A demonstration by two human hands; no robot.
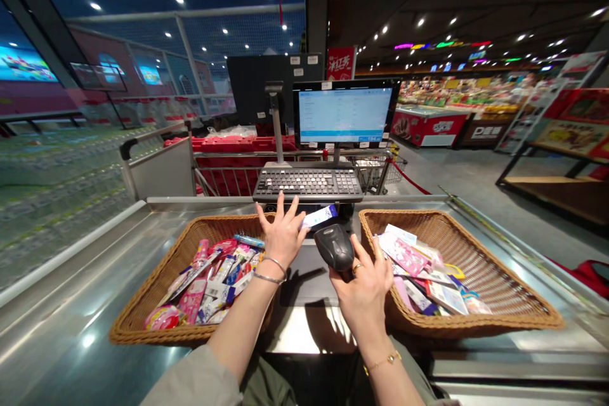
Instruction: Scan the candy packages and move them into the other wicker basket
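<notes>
On the metal surface [90, 311], over to the left, a wicker basket [151, 279] holds a jumble of small packaged goods [209, 282]. Just right of it the person's left hand [284, 235] has its outer fingers fanned, pinching the end of a white-and-blue box [320, 218] on its inner side; that box sits in front of the keyboard [308, 183], below the lit monitor [343, 115]. Next, the right hand [364, 279] is wrapped around a black scanner [334, 247], beside a second basket [504, 285] containing more packets [428, 276].
</notes>
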